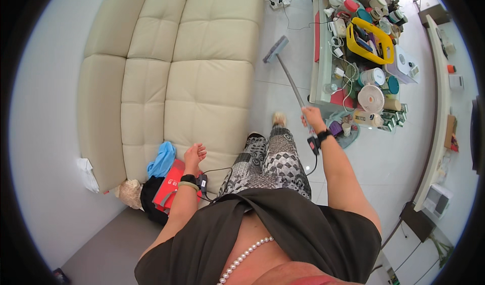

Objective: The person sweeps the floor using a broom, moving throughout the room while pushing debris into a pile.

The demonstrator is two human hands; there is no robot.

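My right hand (313,119) grips the grey pole (291,76) of a broom. Its wide bristled head (276,49) rests on the tiled floor between the sofa and the coffee table, ahead of my feet. Over the sofa seat, my left hand (194,156) is raised with its fingers apart and nothing in it. Close below that hand lie a red bag or box (170,184) and a blue cloth (162,160). Each wrist wears a black band with a small wired device.
A cream leather sofa (212,80) lines the left side. The cluttered coffee table (321,69) on the right bears a yellow basket (390,52), jars and a small fan (370,98). A waste bin (352,139) stands by its near end. A power strip (279,5) and cables lie ahead.
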